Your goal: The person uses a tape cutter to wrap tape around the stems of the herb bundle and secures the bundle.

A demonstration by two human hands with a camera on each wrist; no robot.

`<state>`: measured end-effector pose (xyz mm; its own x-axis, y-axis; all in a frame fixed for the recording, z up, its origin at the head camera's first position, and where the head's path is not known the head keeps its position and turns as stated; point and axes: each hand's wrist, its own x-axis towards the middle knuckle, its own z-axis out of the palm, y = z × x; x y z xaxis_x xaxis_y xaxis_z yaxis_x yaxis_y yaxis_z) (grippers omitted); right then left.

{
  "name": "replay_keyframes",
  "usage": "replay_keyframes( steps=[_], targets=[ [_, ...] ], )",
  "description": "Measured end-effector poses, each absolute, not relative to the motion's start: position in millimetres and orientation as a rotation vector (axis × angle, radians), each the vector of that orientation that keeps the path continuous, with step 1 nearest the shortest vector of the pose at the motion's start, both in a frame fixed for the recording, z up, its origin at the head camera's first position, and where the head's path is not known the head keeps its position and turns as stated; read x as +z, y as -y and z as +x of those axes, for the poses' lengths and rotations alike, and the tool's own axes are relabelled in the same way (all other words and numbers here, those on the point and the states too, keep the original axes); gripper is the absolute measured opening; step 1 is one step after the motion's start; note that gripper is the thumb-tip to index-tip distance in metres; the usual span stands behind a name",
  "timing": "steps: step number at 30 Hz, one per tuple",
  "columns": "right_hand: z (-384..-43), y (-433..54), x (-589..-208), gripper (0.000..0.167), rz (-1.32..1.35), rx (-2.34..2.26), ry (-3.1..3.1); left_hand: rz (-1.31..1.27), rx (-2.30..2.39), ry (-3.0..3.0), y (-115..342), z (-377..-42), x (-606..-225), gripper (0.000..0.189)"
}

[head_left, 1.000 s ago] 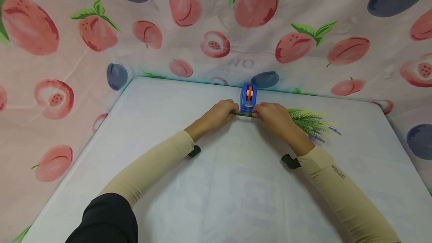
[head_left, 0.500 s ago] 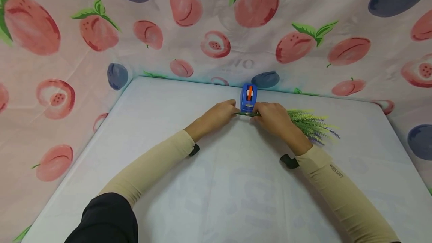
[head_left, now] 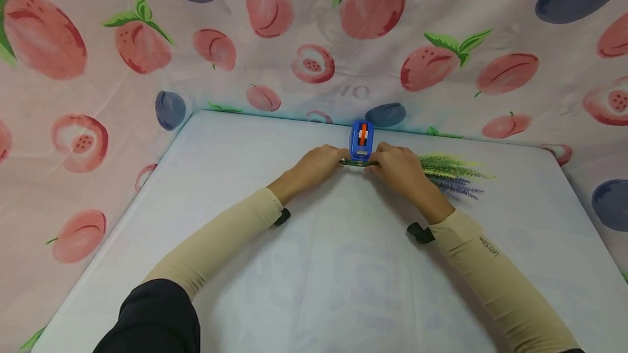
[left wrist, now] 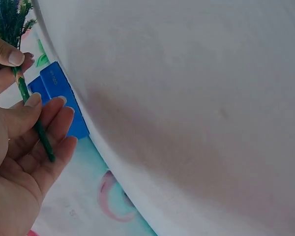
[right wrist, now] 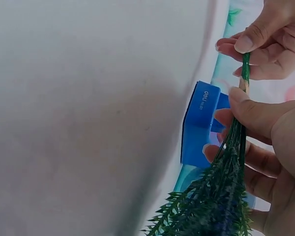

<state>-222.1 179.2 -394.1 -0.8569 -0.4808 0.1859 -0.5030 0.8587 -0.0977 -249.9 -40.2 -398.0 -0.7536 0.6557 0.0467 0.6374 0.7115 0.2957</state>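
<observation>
A bunch of artificial lavender [head_left: 453,174], green and purple with slim stems, lies sideways between both hands, its heads to the right. My left hand [head_left: 321,163] pinches the stem ends between thumb and fingers; its other fingers spread beneath, as the left wrist view shows. My right hand [head_left: 399,168] grips the stems [right wrist: 239,130] just below the foliage. Between the two hands, a tan band [right wrist: 244,84] circles the stems. Right behind the stems stands a blue tape dispenser [head_left: 361,140] with an orange core, marked "deli" in the right wrist view.
A white-covered table [head_left: 314,266] spreads under the arms. Behind it hangs a fruit-printed cloth [head_left: 314,26], close to the dispenser's far end. Dark wrist mounts [head_left: 421,233] sit under both sleeves.
The lavender bunch has turned about its stems, so its purple heads now show more along the lower side. Both hands stay near the dispenser, with the stems shifted slightly away toward it.
</observation>
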Motion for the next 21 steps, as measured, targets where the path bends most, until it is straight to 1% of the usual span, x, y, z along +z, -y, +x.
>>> replay_keyframes(
  steps=[11,18,21],
  targets=[
    [-221.7,-175.9,-401.9,0.023,0.741,0.158,2.836,1.085,0.477,-2.852,40.5,-254.6,-402.3,0.025],
    [-225.0,-177.0,-402.5,0.042,0.679,0.196,2.853,1.074,0.458,-2.849,38.2,-258.6,-402.6,0.023],
    [-226.2,-178.3,-400.9,0.044,0.668,0.236,2.883,1.061,0.460,-2.848,35.8,-261.4,-401.7,0.022]
  ],
)
